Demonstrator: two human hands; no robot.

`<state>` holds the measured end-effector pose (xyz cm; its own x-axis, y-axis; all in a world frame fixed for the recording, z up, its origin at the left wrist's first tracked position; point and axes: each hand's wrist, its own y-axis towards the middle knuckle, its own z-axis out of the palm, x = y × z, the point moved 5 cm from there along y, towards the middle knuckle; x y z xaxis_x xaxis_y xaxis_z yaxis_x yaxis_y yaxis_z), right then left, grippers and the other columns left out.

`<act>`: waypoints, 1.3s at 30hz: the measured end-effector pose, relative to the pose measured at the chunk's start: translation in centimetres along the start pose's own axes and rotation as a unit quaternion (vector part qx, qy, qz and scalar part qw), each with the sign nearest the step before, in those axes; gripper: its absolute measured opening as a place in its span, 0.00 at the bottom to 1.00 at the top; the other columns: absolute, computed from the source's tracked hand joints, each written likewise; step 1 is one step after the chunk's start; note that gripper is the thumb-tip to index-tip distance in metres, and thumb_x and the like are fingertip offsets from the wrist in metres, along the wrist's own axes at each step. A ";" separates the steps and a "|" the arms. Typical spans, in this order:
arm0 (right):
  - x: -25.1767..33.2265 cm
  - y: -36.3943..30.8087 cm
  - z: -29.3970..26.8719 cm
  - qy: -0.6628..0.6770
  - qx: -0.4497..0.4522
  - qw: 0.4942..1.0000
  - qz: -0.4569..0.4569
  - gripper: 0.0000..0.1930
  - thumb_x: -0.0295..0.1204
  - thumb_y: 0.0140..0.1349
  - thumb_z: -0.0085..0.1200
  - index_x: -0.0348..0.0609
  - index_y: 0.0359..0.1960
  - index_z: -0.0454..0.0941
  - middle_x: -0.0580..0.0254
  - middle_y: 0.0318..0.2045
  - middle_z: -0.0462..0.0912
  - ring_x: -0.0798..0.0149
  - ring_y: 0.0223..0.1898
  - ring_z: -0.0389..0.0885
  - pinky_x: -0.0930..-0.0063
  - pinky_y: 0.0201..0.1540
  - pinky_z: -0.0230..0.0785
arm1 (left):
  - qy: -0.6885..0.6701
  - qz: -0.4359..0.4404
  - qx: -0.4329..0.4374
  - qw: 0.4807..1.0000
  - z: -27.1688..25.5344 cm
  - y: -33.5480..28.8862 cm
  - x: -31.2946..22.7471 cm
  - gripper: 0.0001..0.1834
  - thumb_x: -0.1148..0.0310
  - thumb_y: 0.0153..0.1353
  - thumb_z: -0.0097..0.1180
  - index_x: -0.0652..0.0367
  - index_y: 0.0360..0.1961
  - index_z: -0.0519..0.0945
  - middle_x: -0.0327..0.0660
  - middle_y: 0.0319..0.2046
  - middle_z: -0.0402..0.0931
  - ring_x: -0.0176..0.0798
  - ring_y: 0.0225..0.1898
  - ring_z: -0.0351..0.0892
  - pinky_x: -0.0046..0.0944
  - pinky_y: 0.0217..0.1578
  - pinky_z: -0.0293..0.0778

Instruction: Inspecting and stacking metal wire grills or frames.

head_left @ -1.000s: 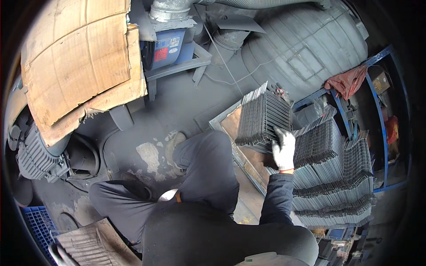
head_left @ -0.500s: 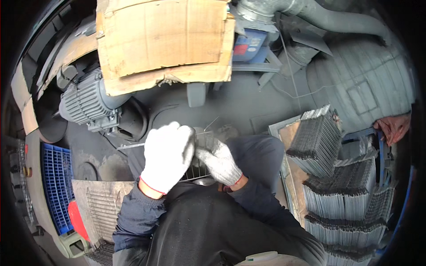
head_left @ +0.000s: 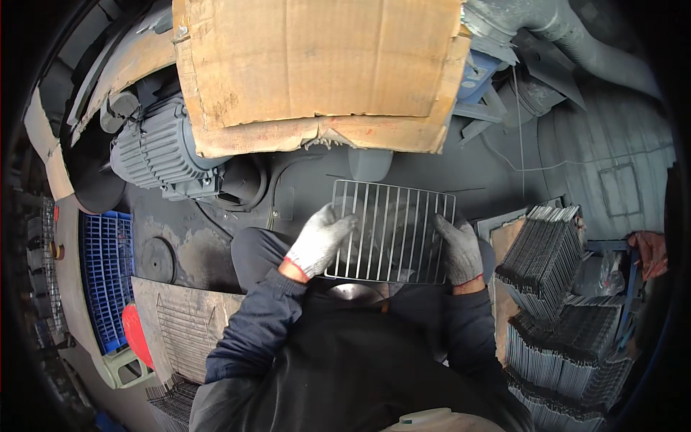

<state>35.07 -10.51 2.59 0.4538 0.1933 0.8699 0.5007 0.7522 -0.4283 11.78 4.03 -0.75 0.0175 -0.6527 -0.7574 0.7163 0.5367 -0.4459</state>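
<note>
A rectangular wire rack [head_left: 392, 232] of thin parallel metal rods is held up over my lap, its face toward me. My left hand [head_left: 323, 239], in a white knit glove with a red cuff, grips the rack's left side, thumb laid over the rods. On the opposite side my right hand [head_left: 458, 249], gloved the same way with a dark-stained thumb, holds the right edge. The fingers behind the rack are partly hidden. Beneath its lower edge shows a round shiny metal piece [head_left: 356, 292].
Stacks of similar racks [head_left: 541, 263] stand close on my right. Ahead hangs a large cardboard sheet [head_left: 317, 65], with a grey electric motor [head_left: 164, 150] to its left. A blue plastic crate [head_left: 108, 277] and a wooden board [head_left: 183, 324] are at left. A fat duct [head_left: 612, 158] fills the far right.
My hands were close together, with the rack seen nearly edge-on. Now they are apart at its two sides and its face is turned toward me. The view has shifted too.
</note>
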 end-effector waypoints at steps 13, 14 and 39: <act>1.2 0.3 -0.4 -0.027 -0.075 0.997 -0.024 0.13 0.22 0.75 0.55 0.36 0.57 0.84 0.62 0.47 0.90 0.69 0.43 0.88 0.76 0.45 0.81 | 0.090 0.014 -0.071 0.993 -0.7 0.6 2.3 0.13 0.63 0.76 0.63 0.59 0.53 0.78 0.30 0.37 0.77 0.25 0.36 0.72 0.30 0.38 0.73; 0.9 0.5 -1.9 -0.034 -0.108 0.993 -0.037 0.13 0.22 0.75 0.54 0.35 0.57 0.83 0.61 0.47 0.90 0.69 0.42 0.89 0.77 0.43 0.81 | 0.054 0.024 -0.052 0.997 0.2 1.1 2.2 0.13 0.64 0.76 0.64 0.59 0.53 0.77 0.30 0.37 0.77 0.24 0.37 0.74 0.30 0.35 0.73; -4.3 5.8 3.9 -0.161 0.066 0.984 0.033 0.14 0.30 0.71 0.62 0.37 0.53 0.86 0.63 0.42 0.90 0.68 0.41 0.86 0.73 0.45 0.77 | -0.102 -0.056 -0.150 0.982 -8.0 -2.6 -1.2 0.13 0.65 0.75 0.62 0.59 0.54 0.76 0.41 0.31 0.81 0.39 0.22 0.81 0.40 0.22 0.82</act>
<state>33.11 -4.52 -2.71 0.2134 0.4183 0.8829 0.3675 0.8030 -0.4692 4.27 7.69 -2.52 0.1116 -0.7942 -0.5974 0.4853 0.5681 -0.6646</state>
